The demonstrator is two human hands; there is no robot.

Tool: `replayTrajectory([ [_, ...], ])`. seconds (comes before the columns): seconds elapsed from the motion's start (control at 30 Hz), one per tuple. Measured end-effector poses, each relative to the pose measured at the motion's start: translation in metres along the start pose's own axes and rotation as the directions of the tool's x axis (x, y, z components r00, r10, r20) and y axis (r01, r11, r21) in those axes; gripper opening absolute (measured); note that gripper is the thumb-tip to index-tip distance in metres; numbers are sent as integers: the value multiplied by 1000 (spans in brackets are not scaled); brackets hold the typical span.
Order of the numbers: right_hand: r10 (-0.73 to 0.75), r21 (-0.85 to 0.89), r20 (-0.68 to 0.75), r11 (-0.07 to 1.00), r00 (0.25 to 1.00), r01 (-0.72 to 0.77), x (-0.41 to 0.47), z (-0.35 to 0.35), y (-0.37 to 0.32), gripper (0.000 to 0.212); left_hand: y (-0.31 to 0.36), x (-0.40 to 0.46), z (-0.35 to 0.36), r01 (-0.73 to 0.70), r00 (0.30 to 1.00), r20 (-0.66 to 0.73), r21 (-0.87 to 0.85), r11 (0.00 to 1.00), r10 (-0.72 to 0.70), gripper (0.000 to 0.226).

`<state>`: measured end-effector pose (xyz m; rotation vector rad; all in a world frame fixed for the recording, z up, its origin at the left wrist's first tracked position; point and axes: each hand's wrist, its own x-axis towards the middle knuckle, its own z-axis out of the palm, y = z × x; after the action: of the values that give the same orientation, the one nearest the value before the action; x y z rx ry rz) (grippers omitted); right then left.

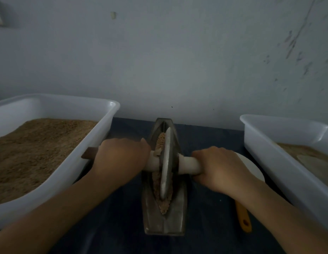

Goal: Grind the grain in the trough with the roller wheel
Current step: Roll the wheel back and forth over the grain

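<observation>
A narrow dark metal trough (164, 224) lies lengthwise on the table in front of me, with brown grain (156, 182) along its groove. A thin grey roller wheel (166, 162) stands upright in the groove near the middle. A pale axle handle (188, 165) runs through the wheel to both sides. My left hand (121, 158) grips the left end of the handle. My right hand (220, 167) grips the right end. Both hands sit close to the trough's sides.
A white tub (97, 149) full of brown grain stands at the left. Another white tub (265, 162) with some ground material stands at the right. A yellow handle (243, 218) and a white round object (251, 167) lie under my right forearm. A wall rises close behind.
</observation>
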<state>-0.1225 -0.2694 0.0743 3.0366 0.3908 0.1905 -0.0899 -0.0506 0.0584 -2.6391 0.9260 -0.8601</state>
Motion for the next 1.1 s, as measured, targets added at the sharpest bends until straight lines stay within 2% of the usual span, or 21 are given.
replayTrajectory([
  [0.07, 19, -16, -17, 1000, 1000, -19, 8, 2, 2, 10, 0, 5, 6, 2, 991, 129, 151, 989, -22, 54],
  [0.1, 27, -23, -30, 999, 999, -28, 14, 3, 4, 9, -2, 9, 14, 28, 989, 139, 172, 985, -53, 54],
  [0.2, 42, -54, -85, 997, 995, -47, 36, 9, 8, 10, -6, 21, 21, 123, 973, 177, 139, 983, -147, 55],
  [0.27, 57, -74, -108, 995, 993, -65, 51, 11, 11, 10, -12, 29, 25, 101, 980, 153, 151, 983, -124, 63],
  [0.33, 74, -87, -115, 993, 991, -84, 64, 11, 14, 11, -16, 37, 27, 113, 991, 61, 142, 983, -123, 60],
  [0.43, 78, -100, -119, 991, 990, -90, 79, 12, 19, 8, -19, 54, 34, 169, 971, 143, 157, 973, -192, 47],
  [0.5, 70, -114, -118, 990, 990, -84, 84, 12, 21, 7, -21, 57, 37, 185, 976, 96, 110, 977, -196, 43],
  [0.57, 62, -127, -119, 989, 991, -77, 85, 11, 21, 8, -20, 56, 45, 183, 969, 127, 207, 961, -212, 45],
  [0.67, 60, -95, -133, 993, 989, -73, 76, 13, 19, 9, -19, 49, 56, 143, 983, 79, 219, 965, -163, 46],
  [0.77, 57, -54, -110, 997, 992, -63, 56, 15, 15, 10, -14, 41, 47, 74, 982, 150, 247, 966, -113, 51],
  [1.0, -11, 27, -21, 1000, 1000, 11, 8, 7, 4, 14, 0, 9, 5, 23, 983, 177, 180, 983, -55, 41],
  [1.07, -12, 44, -8, 999, 1000, 12, 0, 5, 1, 23, 2, 3, -8, -4, 988, 157, 108, 994, -13, 38],
  [1.1, -12, 46, -5, 999, 1000, 12, -1, 4, 1, 23, 1, 0, -11, -11, 995, 102, 50, 999, 6, 37],
])
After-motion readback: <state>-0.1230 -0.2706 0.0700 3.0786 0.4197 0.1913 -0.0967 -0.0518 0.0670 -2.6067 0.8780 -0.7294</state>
